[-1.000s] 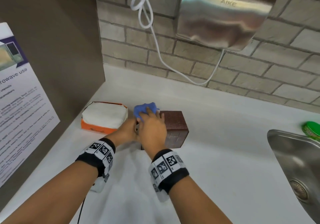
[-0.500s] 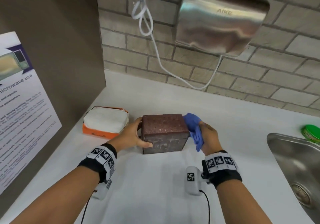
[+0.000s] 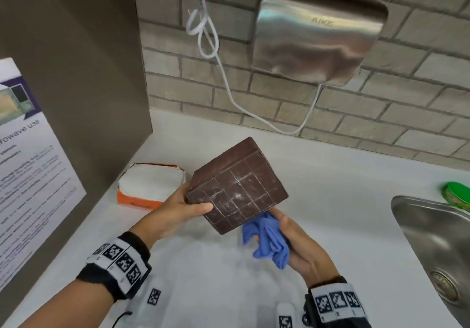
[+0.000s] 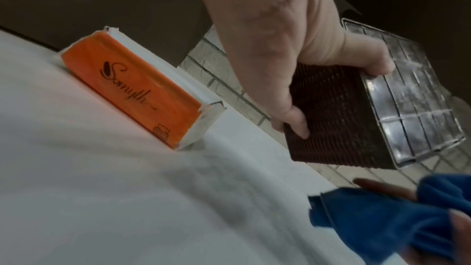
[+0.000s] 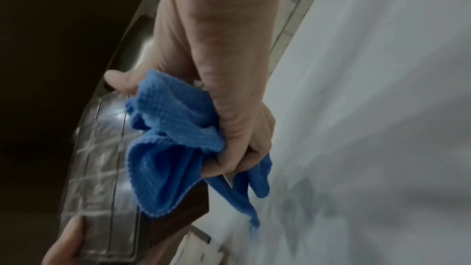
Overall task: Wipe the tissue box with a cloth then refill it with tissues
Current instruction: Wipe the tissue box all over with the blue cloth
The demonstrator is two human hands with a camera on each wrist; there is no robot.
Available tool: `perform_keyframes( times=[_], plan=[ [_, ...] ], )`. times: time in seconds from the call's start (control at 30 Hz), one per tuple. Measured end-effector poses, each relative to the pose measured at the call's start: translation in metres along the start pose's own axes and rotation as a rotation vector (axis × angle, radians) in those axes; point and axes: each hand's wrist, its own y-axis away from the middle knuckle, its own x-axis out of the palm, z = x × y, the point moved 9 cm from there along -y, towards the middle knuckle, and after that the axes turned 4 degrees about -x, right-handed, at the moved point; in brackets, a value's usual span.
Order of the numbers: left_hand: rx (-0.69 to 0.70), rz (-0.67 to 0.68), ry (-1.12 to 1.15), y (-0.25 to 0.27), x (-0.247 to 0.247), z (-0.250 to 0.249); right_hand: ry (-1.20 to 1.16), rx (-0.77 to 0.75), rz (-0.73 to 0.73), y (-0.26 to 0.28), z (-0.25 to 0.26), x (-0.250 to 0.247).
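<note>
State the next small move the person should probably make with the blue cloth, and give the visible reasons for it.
Probably bring the blue cloth up and rub it across the tilted gridded face of the tissue box. The left hand holds the box off the counter with that face turned up, whitish smears show on it, and the right hand grips the bunched cloth just below the box's lower edge.
</note>
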Motion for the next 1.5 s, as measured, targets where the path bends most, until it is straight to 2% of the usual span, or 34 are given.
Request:
perform_keyframes(
  times=[0.17, 0.4, 0.5, 0.63, 0.77, 0.87, 1.0, 1.1, 1.17, 1.27, 1.33, 1.37, 1.43, 1.5],
  plan=[
    [-0.055, 0.073, 0.038, 0.005, 0.008, 0.009, 0.134, -0.02, 0.097, -0.013, 0.011, 0.025],
    [-0.111, 0.212, -0.156, 0.012, 0.007, -0.001, 0.354, -0.104, 0.081, -0.014, 0.035, 0.022],
    [-0.042, 0.173, -0.244, 0.005, 0.011, -0.025, 0.421, -0.109, 0.069, -0.016, 0.041, 0.018],
    [0.024, 0.187, -0.291, -0.008, 0.029, -0.045, 0.537, -0.1, 0.062, -0.023, 0.041, 0.017],
    [0.03, 0.122, -0.277, -0.019, 0.028, -0.038, 0.614, -0.09, 0.039, -0.027, 0.043, 0.005],
    [0.039, 0.021, -0.237, -0.024, 0.018, -0.027, 0.637, -0.111, -0.05, -0.022, 0.061, -0.01],
    [0.069, -0.049, -0.225, -0.028, 0.007, -0.016, 0.612, -0.24, -0.213, -0.008, 0.105, -0.008],
    [0.057, -0.052, -0.233, -0.031, 0.007, -0.01, 0.583, -0.369, -0.17, -0.004, 0.13, 0.021],
    [0.038, -0.065, -0.218, -0.033, 0.007, -0.007, 0.773, -0.448, -0.154, -0.011, 0.137, 0.044],
    [0.043, -0.069, -0.201, -0.034, 0.008, -0.006, 1.218, -0.513, -0.17, -0.035, 0.128, 0.06],
    [0.063, -0.061, -0.209, -0.033, 0.009, -0.008, 1.422, -0.547, -0.046, -0.051, 0.109, 0.069],
    [0.074, -0.057, -0.22, -0.033, 0.01, -0.01, 1.457, -0.518, -0.005, -0.058, 0.098, 0.07],
    [0.098, -0.059, -0.236, -0.032, 0.01, -0.012, 1.475, -0.446, -0.015, -0.065, 0.083, 0.075],
    [0.118, -0.061, -0.29, -0.03, 0.011, -0.015, 1.583, -0.448, -0.028, -0.066, 0.072, 0.098]
  ],
)
